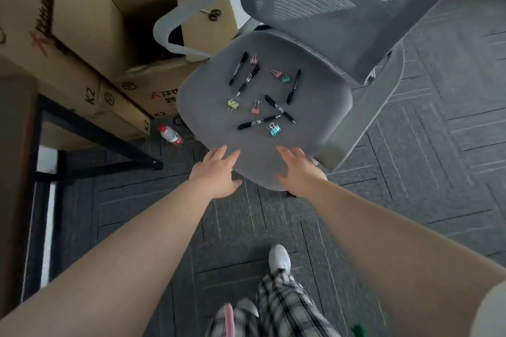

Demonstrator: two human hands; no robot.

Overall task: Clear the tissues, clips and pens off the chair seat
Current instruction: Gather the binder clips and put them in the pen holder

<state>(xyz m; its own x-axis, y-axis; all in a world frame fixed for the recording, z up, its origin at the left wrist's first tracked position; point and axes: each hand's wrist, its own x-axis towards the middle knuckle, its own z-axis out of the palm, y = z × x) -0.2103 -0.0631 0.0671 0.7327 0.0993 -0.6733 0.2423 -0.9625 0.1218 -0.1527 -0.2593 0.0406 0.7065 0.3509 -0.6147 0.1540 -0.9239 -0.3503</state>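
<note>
A grey office chair seat (323,107) carries several black pens, among them one at the front (258,122) and one at the back left (238,68). Several binder clips lie between them: a yellow-green clip (232,105), a pink clip (256,108), a teal clip (273,129) and a pink and teal pair (280,75). No tissues show. My left hand (216,172) and my right hand (298,169) are both spread, empty, over the seat's front edge, a short way in front of the nearest pen.
Cardboard boxes (82,35) stand to the left, one with scissors (211,13) on top. A plastic bottle (170,134) lies on the carpet by the seat. A dark table frame (90,131) is at left. The mesh backrest (328,3) rises behind the seat.
</note>
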